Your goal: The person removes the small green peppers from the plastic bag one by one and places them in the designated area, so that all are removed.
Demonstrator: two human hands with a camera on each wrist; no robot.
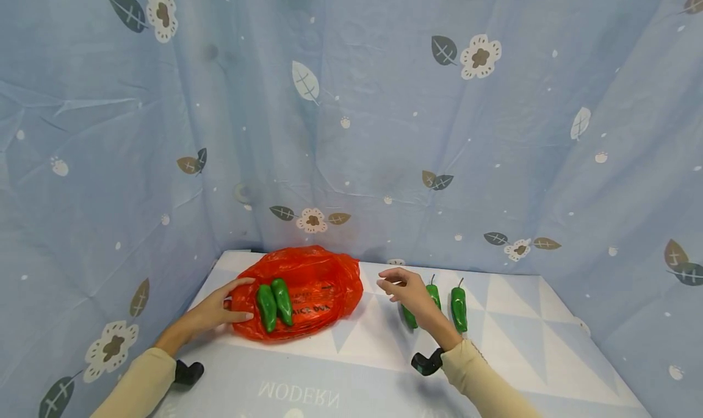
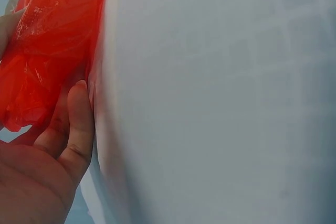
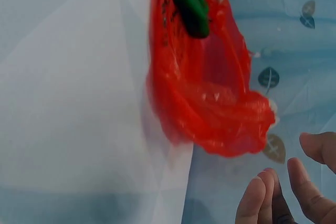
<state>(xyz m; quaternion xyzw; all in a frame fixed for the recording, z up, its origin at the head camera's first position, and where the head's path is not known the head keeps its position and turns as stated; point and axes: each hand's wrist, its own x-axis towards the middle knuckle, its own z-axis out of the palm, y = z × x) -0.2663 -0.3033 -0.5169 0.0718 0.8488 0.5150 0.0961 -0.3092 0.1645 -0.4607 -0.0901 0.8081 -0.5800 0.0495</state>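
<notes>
A red plastic bag (image 1: 340, 290) lies spread on the table with its mouth up. Two green peppers (image 1: 267, 308) rest side by side in it, over dark printing. At the bag's left edge my left hand (image 1: 211, 311) holds the plastic between thumb and fingers; the left wrist view shows red film (image 2: 47, 40) between the digits. My right hand (image 1: 412, 293) hovers right of the bag with loosely bent fingers and nothing in them. Below and beside it lie more green peppers (image 1: 458, 308), one partly hidden by the hand.
A pale table (image 1: 511, 345) with a triangle pattern and printed lettering carries everything. Blue curtains (image 1: 373, 131) with leaves and flowers hang behind and along both sides. Each wrist wears a black camera mount (image 1: 427, 363).
</notes>
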